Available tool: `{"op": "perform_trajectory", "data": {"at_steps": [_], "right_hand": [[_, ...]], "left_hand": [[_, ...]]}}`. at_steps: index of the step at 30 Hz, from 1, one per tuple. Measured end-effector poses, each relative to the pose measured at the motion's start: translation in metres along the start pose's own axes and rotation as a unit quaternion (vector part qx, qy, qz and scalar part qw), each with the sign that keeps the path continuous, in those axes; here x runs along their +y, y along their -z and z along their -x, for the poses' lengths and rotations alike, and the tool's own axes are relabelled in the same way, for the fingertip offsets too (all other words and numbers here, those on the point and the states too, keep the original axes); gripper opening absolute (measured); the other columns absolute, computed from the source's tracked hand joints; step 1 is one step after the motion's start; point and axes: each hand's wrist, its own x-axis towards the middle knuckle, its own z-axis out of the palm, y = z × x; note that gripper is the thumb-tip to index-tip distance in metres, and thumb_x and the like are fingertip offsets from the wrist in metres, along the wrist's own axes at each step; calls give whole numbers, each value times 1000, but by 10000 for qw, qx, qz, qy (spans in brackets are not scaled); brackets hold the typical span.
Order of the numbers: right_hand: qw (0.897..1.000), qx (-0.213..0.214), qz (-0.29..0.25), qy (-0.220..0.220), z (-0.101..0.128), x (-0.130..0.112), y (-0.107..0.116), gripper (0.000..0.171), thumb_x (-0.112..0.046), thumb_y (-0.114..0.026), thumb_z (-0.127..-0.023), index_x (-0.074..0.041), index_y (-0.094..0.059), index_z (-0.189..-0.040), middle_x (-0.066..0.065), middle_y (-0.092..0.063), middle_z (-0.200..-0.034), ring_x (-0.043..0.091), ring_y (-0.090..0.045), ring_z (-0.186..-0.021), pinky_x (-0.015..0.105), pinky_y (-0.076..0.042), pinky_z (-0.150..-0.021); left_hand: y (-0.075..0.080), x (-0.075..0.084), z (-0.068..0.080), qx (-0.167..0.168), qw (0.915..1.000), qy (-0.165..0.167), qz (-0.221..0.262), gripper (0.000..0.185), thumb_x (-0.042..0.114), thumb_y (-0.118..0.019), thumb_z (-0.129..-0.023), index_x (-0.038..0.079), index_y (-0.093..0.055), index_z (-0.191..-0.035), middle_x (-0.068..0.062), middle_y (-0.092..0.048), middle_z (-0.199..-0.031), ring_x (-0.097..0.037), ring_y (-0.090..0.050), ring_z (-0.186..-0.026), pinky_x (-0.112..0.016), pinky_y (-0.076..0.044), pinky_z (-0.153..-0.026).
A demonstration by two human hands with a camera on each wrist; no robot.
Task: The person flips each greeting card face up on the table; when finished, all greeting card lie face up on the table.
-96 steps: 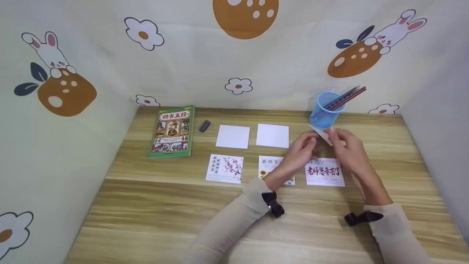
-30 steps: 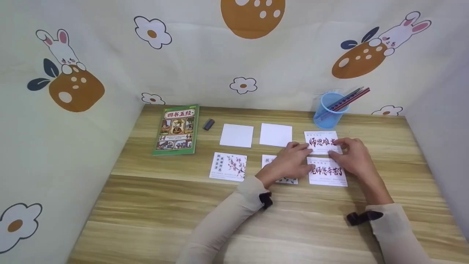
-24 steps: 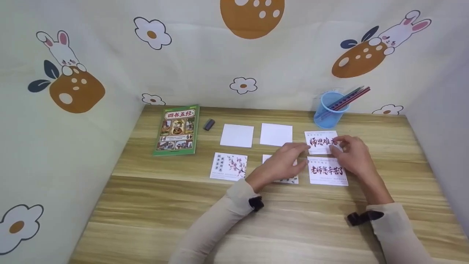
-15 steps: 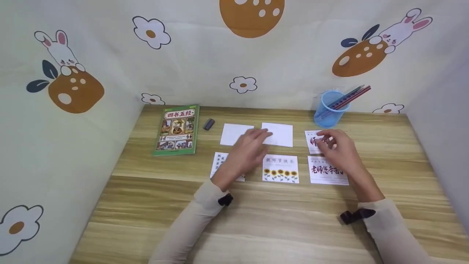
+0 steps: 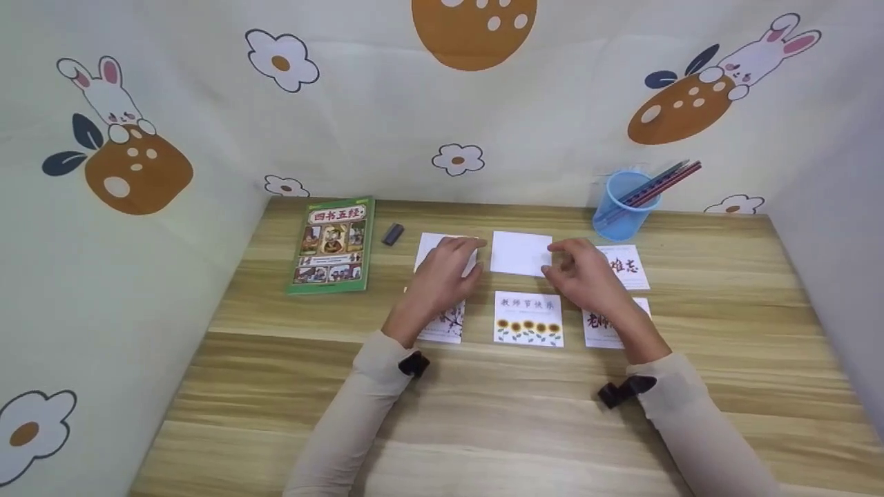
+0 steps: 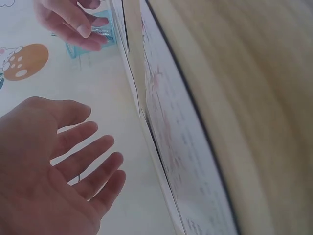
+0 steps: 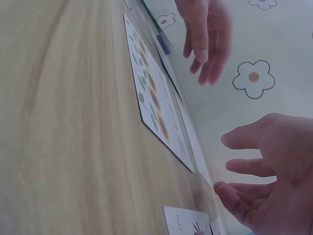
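In the head view a plain white card (image 5: 521, 253) lies flat in the middle of the back row, between my two hands. My left hand (image 5: 442, 276) hovers over another white card (image 5: 428, 248) and partly hides the plum-blossom card (image 5: 445, 324). Its fingers are spread loosely in the left wrist view, holding nothing. Near the middle card's right edge is my right hand (image 5: 587, 276), thumb and fingers apart; contact with the edge cannot be told. It covers part of two red-lettered cards, one behind (image 5: 626, 268) and one in front (image 5: 602, 333). The sunflower card (image 5: 529, 319) lies front centre.
A green comic-style book (image 5: 333, 245) lies at the back left, with a small dark eraser-like block (image 5: 393, 234) beside it. At the back right stands a blue cup (image 5: 621, 207) of pencils (image 5: 659, 185). A patterned cloth wall (image 5: 366, 117) closes off the table's back.
The card tilted up in my hands 3.2 s ago came to lie face up at the back right. Both hands then let go and moved left, to either side of the middle white card.
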Motion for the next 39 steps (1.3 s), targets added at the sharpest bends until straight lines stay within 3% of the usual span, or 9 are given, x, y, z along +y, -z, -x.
{"op": "perform_trajectory", "data": {"at_steps": [12,17,22,28,33,39], "right_hand": [[9983,-527,-142,-218,3,1,-8,49,-25,-75,-103,4,-64,-141,27,-63,-140,43,-68,-125,59,-58,-108],[9978,-569,-138,-305,7,3,-10,48,-25,-75,-102,4,-65,-139,25,-66,-135,39,-69,-122,57,-58,-106],[9975,-601,-231,-295,7,2,-11,46,-23,-75,-103,4,-65,-139,23,-68,-127,36,-73,-115,54,-62,-100],[9975,-566,-270,-324,6,3,-13,46,-21,-75,-103,4,-65,-139,26,-66,-137,38,-74,-117,51,-64,-100],[9973,-571,-297,-365,6,4,-11,48,-23,-74,-103,3,-65,-142,25,-67,-137,39,-74,-118,52,-64,-101],[9973,-530,-339,-372,7,5,-7,49,-23,-74,-103,4,-64,-143,25,-69,-136,39,-74,-119,52,-63,-103]], "left_hand": [[-4,-1,-10,-857,9924,436,770,49,23,-63,-109,7,-57,-154,-17,-64,-153,-34,-59,-145,-44,-46,-126],[-10,2,-8,-1100,9871,618,990,52,23,-64,-108,5,-55,-156,-19,-64,-153,-37,-57,-146,-46,-46,-125],[-16,7,-9,-1220,9840,594,1154,53,23,-66,-106,6,-56,-155,-19,-67,-148,-38,-57,-144,-47,-49,-122],[-18,12,-12,-1331,9787,525,1472,57,24,-66,-106,7,-53,-158,-17,-64,-153,-33,-54,-148,-44,-44,-126],[-15,15,-12,-1382,9751,750,1565,60,26,-66,-106,7,-50,-160,-17,-55,-163,-35,-47,-155,-45,-36,-132],[-10,20,-13,-1281,9766,1114,1321,61,28,-69,-105,7,-50,-160,-16,-58,-160,-37,-46,-154,-46,-36,-132]]}}
